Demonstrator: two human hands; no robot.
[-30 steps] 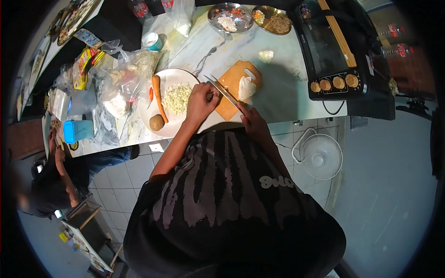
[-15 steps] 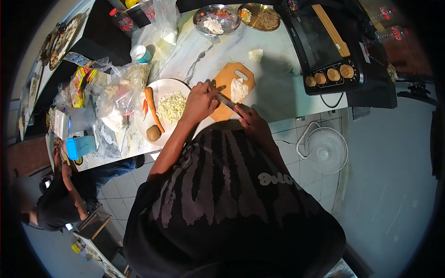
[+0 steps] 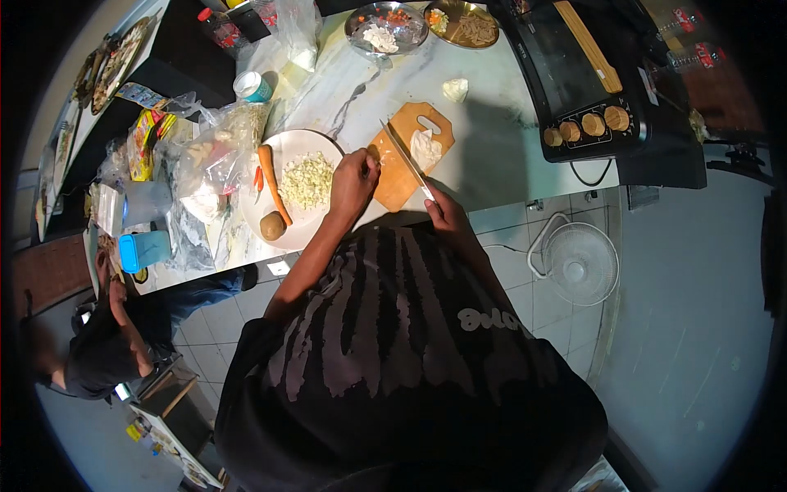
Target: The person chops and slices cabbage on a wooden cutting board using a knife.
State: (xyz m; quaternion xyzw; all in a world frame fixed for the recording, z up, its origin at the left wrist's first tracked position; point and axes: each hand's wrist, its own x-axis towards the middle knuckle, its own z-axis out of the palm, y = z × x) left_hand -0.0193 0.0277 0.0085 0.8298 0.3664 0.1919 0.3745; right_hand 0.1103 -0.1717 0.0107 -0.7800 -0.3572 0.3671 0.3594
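Observation:
My right hand (image 3: 445, 210) grips a knife (image 3: 404, 158), its blade slanting up and left across the wooden cutting board (image 3: 397, 195). A pale, whitish vegetable chunk (image 3: 425, 150) rests on the board, right of the blade. Small pale bits lie left of the blade. Between the board and a large plate (image 3: 254, 228), my left hand (image 3: 354, 182) is closed, fingers curled together; whatever they may hold is hidden. The plate carries a heap of chopped pale vegetable (image 3: 307, 180), a carrot (image 3: 274, 184), red chilies (image 3: 258, 179) and a round brown potato-like vegetable (image 3: 272, 225).
Another pale chunk (image 3: 455, 89) lies beyond the board. Two metal plates with cut food, one a silver plate (image 3: 410, 49), stand at the back. A black oven (image 3: 586, 98) is at right, plastic bags (image 3: 221, 156) at left. A floor fan (image 3: 578, 261) stands below; another person (image 3: 106, 353) works at far left.
My left hand has drawn back left, off the knife and board, toward the plate. The knife blade is now fully exposed above the board, still in my right hand.

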